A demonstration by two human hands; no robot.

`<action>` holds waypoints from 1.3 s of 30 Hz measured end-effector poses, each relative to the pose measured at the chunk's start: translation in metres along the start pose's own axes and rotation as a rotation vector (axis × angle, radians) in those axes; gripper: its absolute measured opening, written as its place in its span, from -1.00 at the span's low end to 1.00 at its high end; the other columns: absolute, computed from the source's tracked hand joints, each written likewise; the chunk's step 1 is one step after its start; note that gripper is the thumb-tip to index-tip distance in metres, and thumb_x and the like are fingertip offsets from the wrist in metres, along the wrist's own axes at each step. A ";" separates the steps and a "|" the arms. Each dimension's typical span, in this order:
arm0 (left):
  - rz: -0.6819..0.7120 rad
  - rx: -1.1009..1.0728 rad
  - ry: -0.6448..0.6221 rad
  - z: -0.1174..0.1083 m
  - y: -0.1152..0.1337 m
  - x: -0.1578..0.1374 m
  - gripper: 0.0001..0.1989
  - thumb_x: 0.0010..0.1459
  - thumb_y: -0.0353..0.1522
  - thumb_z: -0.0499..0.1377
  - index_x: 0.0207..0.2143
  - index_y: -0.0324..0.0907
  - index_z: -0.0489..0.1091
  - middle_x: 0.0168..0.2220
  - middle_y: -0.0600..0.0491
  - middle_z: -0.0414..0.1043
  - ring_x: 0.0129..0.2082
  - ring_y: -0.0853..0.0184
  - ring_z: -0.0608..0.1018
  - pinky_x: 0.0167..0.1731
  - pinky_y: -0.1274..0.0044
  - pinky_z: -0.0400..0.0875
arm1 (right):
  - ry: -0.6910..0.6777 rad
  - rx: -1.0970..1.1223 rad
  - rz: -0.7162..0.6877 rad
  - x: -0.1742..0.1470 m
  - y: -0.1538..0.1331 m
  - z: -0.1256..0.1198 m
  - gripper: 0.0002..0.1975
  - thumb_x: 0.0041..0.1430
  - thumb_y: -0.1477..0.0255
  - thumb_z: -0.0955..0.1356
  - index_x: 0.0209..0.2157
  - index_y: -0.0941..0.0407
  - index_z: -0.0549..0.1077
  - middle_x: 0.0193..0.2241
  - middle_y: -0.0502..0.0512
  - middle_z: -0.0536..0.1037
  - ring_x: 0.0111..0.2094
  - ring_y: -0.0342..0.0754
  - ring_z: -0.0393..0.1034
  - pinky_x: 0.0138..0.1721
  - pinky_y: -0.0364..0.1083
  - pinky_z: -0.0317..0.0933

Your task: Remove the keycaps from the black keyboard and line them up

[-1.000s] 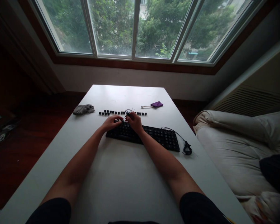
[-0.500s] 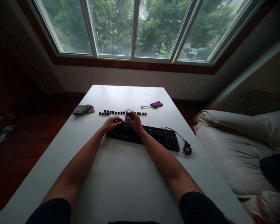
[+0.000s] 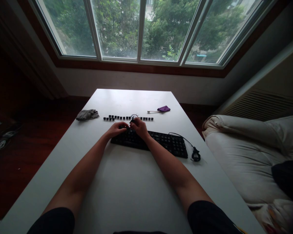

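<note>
A black keyboard [image 3: 161, 139] lies slightly slanted across the white table. My left hand [image 3: 116, 129] is at its upper left part, fingers curled against it with the thumb towards the keys. Just to the right, my right hand [image 3: 139, 127] pinches a small dark tool with thin wire loops, which looks like a keycap puller [image 3: 132, 121], over the top left keys. The hands hide the keys beneath them. Behind the hands, several loose black keycaps [image 3: 120, 117] stand in a row, with a few more in a short second row at the left.
A grey cloth [image 3: 87, 114] lies at the table's left edge. Towards the back right are a purple cloth [image 3: 163, 109] and a thin white-tipped stick [image 3: 153, 112]. The keyboard's bundled cable [image 3: 195, 154] rests to its right. A pale sofa [image 3: 236, 152] stands beside the table [image 3: 127, 191].
My right hand has tilted and shifted slightly left and down, bringing the dark tool closer to my left fingers. The left hand, keyboard and row of keycaps stay in place.
</note>
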State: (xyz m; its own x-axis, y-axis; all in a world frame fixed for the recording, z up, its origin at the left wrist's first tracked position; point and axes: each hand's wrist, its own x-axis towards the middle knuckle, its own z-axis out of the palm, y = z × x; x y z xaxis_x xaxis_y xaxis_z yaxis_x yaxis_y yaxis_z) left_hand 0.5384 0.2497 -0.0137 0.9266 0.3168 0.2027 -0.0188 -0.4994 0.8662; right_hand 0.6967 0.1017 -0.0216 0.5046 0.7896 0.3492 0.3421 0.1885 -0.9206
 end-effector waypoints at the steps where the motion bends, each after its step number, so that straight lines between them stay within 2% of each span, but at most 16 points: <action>1: -0.002 -0.001 -0.007 0.000 0.000 0.000 -0.68 0.14 -0.22 0.27 -0.10 -0.17 0.57 -0.14 -0.02 0.60 -0.10 0.19 0.58 0.00 0.40 0.42 | 0.004 -0.012 0.004 0.000 0.000 0.000 -0.82 0.19 0.23 0.38 -0.29 0.04 0.38 -0.48 -0.04 0.57 -0.45 -0.04 0.54 -0.35 -0.08 0.44; 8: 0.007 0.026 0.002 0.002 0.003 0.002 -0.70 0.19 -0.15 0.25 -0.16 -0.17 0.56 -0.17 -0.02 0.60 -0.13 0.19 0.57 -0.02 0.41 0.41 | 0.000 -0.042 -0.013 -0.001 0.000 0.000 -0.83 0.21 0.24 0.37 -0.29 0.04 0.39 -0.46 -0.03 0.57 -0.44 -0.02 0.55 -0.36 -0.09 0.41; 15: 0.000 0.020 -0.006 0.003 0.001 0.001 -0.68 0.17 -0.15 0.26 -0.14 -0.16 0.57 -0.19 -0.01 0.60 -0.17 0.21 0.58 -0.08 0.41 0.46 | 0.015 -0.088 -0.004 0.000 0.004 0.000 -0.82 0.20 0.23 0.37 -0.29 0.04 0.41 -0.47 -0.03 0.57 -0.46 -0.03 0.53 -0.36 -0.09 0.40; 19: 0.011 -0.013 0.013 0.005 -0.004 0.002 -0.66 0.16 -0.16 0.28 -0.09 -0.15 0.55 -0.13 -0.05 0.60 -0.11 0.19 0.59 -0.03 0.39 0.46 | 0.033 -0.100 0.013 0.001 0.006 0.000 -0.82 0.20 0.22 0.37 -0.29 0.04 0.40 -0.48 -0.04 0.57 -0.47 -0.04 0.52 -0.38 -0.10 0.39; 25: 0.026 -0.073 0.042 0.009 -0.009 0.002 -0.60 0.12 -0.27 0.31 0.02 -0.13 0.45 -0.15 -0.03 0.61 -0.21 0.27 0.60 -0.11 0.41 0.48 | 0.051 -0.055 0.059 0.003 0.005 0.000 -0.79 0.20 0.20 0.35 -0.26 0.05 0.37 -0.50 -0.05 0.57 -0.51 -0.04 0.53 -0.45 -0.11 0.37; 30: 0.024 -0.024 0.040 0.008 -0.005 0.001 -0.68 0.13 -0.26 0.29 -0.06 -0.15 0.52 -0.16 -0.01 0.60 -0.26 0.30 0.57 -0.17 0.46 0.45 | 0.064 -0.033 0.083 0.005 0.006 -0.001 -0.78 0.20 0.20 0.37 -0.29 0.05 0.36 -0.50 -0.04 0.58 -0.53 -0.04 0.53 -0.47 -0.11 0.38; 36: -0.031 0.021 0.018 0.006 0.004 -0.001 -0.71 0.12 -0.22 0.26 -0.14 -0.15 0.58 -0.35 0.06 0.55 -0.35 0.31 0.52 -0.27 0.48 0.43 | 0.083 -0.018 0.119 0.005 0.007 0.000 -0.76 0.18 0.19 0.39 -0.30 0.04 0.35 -0.49 -0.04 0.59 -0.53 -0.04 0.54 -0.46 -0.10 0.42; 39: -0.038 -0.035 0.037 0.005 0.006 -0.001 -0.69 0.13 -0.19 0.26 -0.14 -0.17 0.58 -0.30 0.01 0.56 -0.33 0.30 0.53 -0.25 0.47 0.43 | 0.087 0.009 0.127 0.006 0.007 -0.001 -0.74 0.17 0.17 0.39 -0.31 0.05 0.34 -0.49 -0.03 0.58 -0.52 -0.04 0.54 -0.48 -0.11 0.42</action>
State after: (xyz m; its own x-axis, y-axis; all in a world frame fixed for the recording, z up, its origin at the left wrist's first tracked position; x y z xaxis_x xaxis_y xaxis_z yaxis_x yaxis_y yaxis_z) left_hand 0.5388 0.2422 -0.0111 0.9124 0.3648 0.1854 0.0027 -0.4585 0.8887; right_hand 0.7031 0.1073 -0.0256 0.6107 0.7537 0.2429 0.2637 0.0956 -0.9598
